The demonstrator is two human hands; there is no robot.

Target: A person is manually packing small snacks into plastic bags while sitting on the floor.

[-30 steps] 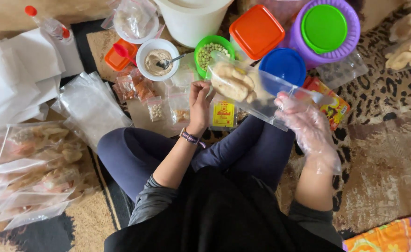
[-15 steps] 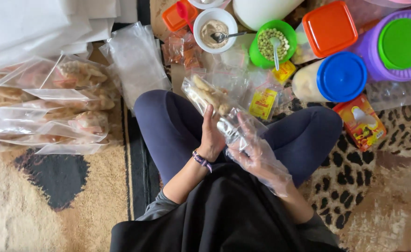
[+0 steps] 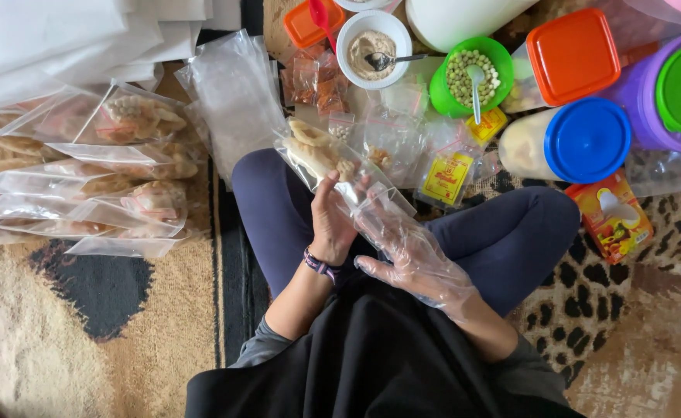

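Note:
I sit cross-legged on the floor. My left hand point(image 3: 331, 220) is bare, wears a dark wrist band, and grips a clear plastic bag point(image 3: 321, 159) filled with pale fried snack pieces. My right hand point(image 3: 410, 251), in a loose clear plastic glove, holds the open end of the same bag over my lap. The bag slants from my lap up toward my left knee.
Filled clear bags point(image 3: 124, 174) lie stacked at the left beside empty bags point(image 3: 232, 93). Ahead stand a white bowl of powder with a spoon point(image 3: 369, 50), a green cup of beans point(image 3: 468, 77), lidded tubs point(image 3: 580, 139), small sachets point(image 3: 449, 176) and an orange box point(image 3: 611, 217).
Both hands brought the filled bag from the right, in front of the tubs, down and left over my lap. My view swung left toward the stacked bags.

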